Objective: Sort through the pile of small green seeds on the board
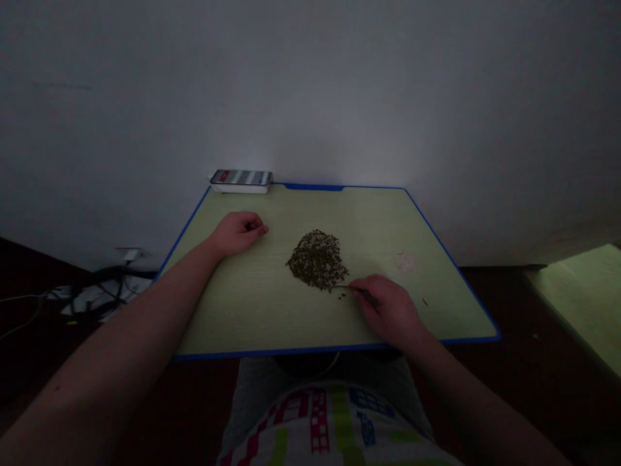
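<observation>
A pile of small dark greenish grains mixed with pale bits (pixel 317 260) lies in the middle of the folding table (pixel 272 323). My right hand (pixel 388 309) is at the pile's near right edge, closed on thin tweezers (pixel 345 287) whose tip touches the outer grains. A few loose grains (pixel 342 296) have strayed below the tip. To the left of the pile, my left hand (pixel 240 232) rests on the tabletop with its fingers curled in; I see nothing in it.
A small pale scatter (pixel 405 261) lies right of the pile, with a thin brown sliver (pixel 425 301) nearer me. At the back left corner a phone (pixel 241 177) sits on a white box (pixel 242 188) by the wall. Cables (pixel 99 285) crowd the floor at left.
</observation>
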A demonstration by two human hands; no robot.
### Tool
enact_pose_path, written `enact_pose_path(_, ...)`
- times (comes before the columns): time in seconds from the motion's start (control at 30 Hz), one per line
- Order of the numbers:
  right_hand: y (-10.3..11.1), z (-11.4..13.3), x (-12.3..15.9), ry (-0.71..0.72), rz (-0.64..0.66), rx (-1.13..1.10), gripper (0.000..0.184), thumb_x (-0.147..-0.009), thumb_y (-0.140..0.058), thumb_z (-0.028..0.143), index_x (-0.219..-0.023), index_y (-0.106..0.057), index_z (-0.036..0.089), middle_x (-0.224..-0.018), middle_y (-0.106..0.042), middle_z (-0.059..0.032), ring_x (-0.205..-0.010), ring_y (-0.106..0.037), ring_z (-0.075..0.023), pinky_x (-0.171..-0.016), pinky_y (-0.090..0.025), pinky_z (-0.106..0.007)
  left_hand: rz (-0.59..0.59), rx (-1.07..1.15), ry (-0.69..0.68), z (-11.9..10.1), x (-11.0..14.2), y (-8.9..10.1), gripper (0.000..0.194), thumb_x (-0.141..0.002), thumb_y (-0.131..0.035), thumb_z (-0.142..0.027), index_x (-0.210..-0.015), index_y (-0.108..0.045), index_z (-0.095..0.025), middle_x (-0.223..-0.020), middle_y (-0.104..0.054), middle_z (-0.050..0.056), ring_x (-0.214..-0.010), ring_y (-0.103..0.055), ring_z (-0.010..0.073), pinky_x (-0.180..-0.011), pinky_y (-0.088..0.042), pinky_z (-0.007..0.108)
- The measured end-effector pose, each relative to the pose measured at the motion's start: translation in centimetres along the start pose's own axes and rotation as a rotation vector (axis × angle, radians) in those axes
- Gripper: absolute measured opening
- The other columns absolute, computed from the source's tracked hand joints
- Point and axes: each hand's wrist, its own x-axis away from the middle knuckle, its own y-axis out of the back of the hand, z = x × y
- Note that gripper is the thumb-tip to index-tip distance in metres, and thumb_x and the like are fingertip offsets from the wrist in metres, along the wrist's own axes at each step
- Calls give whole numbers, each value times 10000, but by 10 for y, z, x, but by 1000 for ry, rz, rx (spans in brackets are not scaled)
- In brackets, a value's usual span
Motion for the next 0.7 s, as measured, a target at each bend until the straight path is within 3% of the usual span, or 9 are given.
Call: enact_pose_path(0.7,0,1,-1,25,6,-45,184,-855,-515,146,-941,-676,168,-862,-714,-71,-797,-649,-189,-733,-523,-331,-4,-11,-15,4,-1,-2,302,-768,-549,-445,-699,-611,-157,-584,-551,-5,-546,-465,113,-531,-347,244)
